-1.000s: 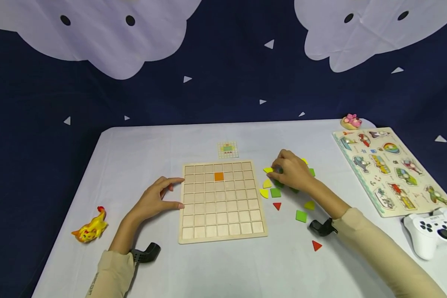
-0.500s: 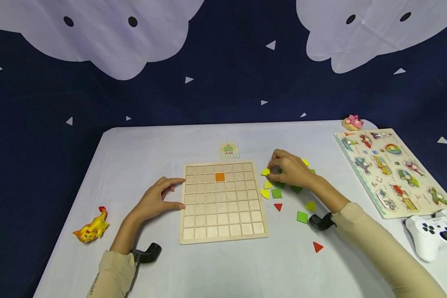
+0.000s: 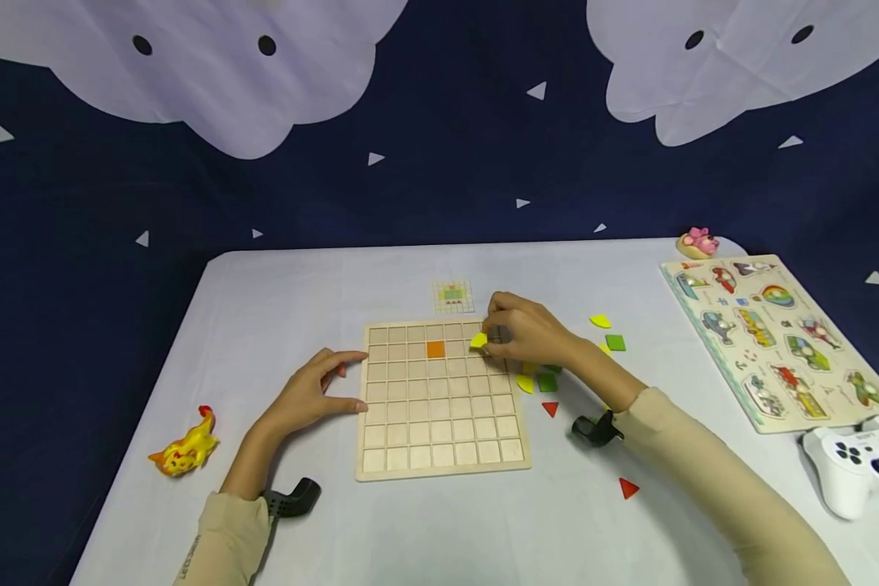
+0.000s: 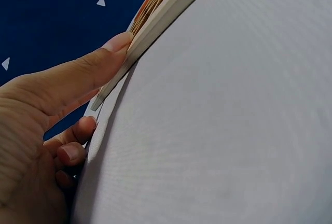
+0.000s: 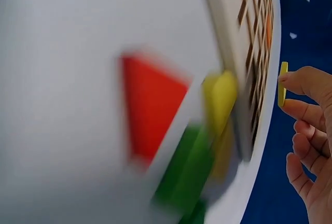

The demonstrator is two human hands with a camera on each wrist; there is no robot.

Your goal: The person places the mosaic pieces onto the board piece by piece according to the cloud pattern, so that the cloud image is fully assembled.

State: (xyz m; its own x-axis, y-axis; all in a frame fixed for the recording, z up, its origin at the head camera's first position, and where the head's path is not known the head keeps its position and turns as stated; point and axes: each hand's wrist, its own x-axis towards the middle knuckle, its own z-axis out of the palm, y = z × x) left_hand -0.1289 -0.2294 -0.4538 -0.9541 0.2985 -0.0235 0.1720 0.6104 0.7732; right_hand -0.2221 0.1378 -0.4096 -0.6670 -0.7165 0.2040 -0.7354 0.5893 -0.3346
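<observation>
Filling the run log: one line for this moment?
right hand: pinches yellow piece over grid board | left hand: touches board's left edge | orange tile: placed

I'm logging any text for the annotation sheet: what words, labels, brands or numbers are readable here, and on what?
Nothing reads clearly.
Left sleeve: small dark lettering near the cuff, too small to read.
Vehicle puzzle board: small print at its top corner and beside the pictures, too small to read.
Pattern card: a coloured figure on a grid, no lettering visible.
White game controller: no legible marking.
</observation>
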